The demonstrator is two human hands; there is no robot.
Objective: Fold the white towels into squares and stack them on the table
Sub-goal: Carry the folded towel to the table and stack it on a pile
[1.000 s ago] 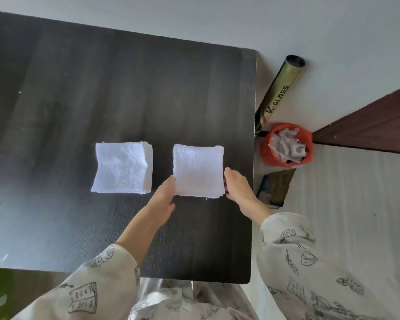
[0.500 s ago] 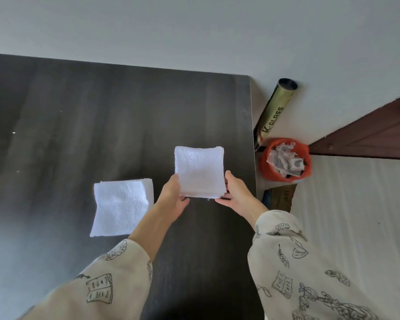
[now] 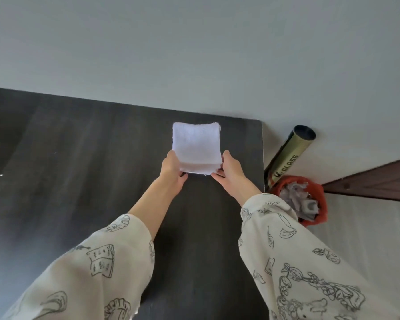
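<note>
Towel (image 3: pixel 195 147): white, folded square, several layers showing at its near edge; held over the far right part of the table (image 3: pixel 79 181). Cannot tell whether its far edge touches the top.
Left hand (image 3: pixel 172 173): at the near left corner, thumb up along the towel's side, fingers curled beneath; grips it.
Right hand (image 3: pixel 229 172): mirrors it at the near right corner, thumb on the side edge, fingertips under; grips it.
Other towels: none in view.
Off table: tube (image 3: pixel 289 158) leaning on the wall, red bin (image 3: pixel 310 204) of scraps on the floor, both just past the right edge.
Risk 1: layers fan open if either grip slackens, since only the near corners are held.
Risk 2: towel set too near the right edge could slide off toward the bin.
Risk 3: no stack visible to align with; a skewed landing is likely.
</note>
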